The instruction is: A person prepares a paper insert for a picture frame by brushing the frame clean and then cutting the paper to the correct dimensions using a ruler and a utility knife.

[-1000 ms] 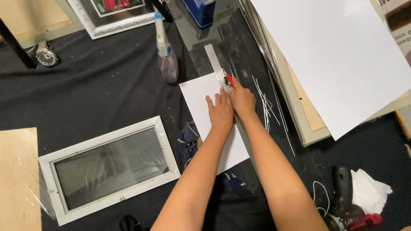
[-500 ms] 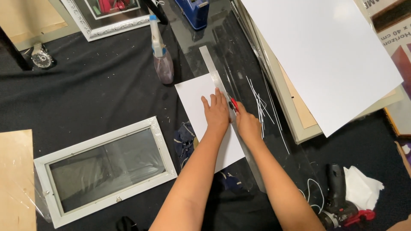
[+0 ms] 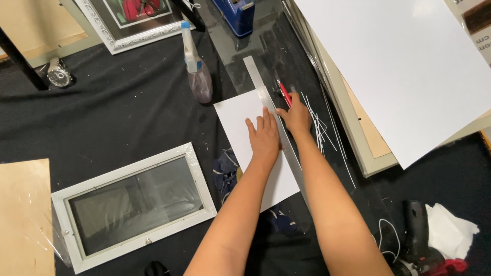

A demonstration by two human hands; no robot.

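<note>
My left hand [image 3: 264, 135] lies flat, fingers spread, on a white sheet [image 3: 240, 122] and on the metal ruler [image 3: 255, 76] that runs along the sheet's right edge. My right hand [image 3: 295, 115] is just right of the ruler, closed around a red-handled knife [image 3: 284, 93] whose tip points away from me beside the ruler. Thin white cut strips [image 3: 319, 128] lie scattered to the right of my right hand. All this rests on a black cloth surface [image 3: 117, 117].
A white frame with glass [image 3: 76, 194] lies at lower left, a spray bottle [image 3: 196, 71] stands behind the sheet. Large white boards [image 3: 409, 66] stack at the right. A wristwatch [image 3: 58, 75], an ornate framed picture [image 3: 138, 20], a black tool [image 3: 417, 235] and white tissue [image 3: 450, 230] lie around.
My right hand with the knife has slid along the ruler's edge, down toward me and then back up to the far end. My left hand stays pressed on the sheet and ruler.
</note>
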